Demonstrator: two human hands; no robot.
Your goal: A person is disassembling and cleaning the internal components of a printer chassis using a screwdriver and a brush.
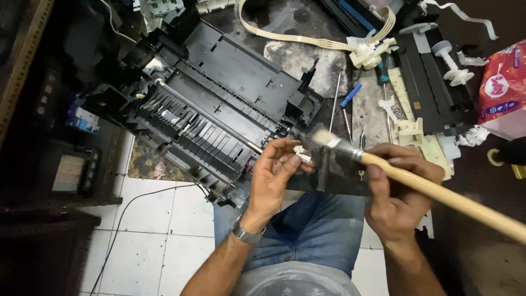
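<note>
Right hand [402,189] closed round wooden brush [433,189], bristles almost touching small white plastic part [301,154] pinched in left hand [274,175] fingertips, beside printer chassis [219,104] front corner. Judged step: dusting part. Next move called for light strokes, firm pinch.

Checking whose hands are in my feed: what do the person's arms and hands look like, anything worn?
Both hands are bare, with no gloves and no sleeves showing on the forearms. The left hand has a silver metal wristwatch on the wrist and what looks like a ring on one finger. The right hand wears nothing.
</note>
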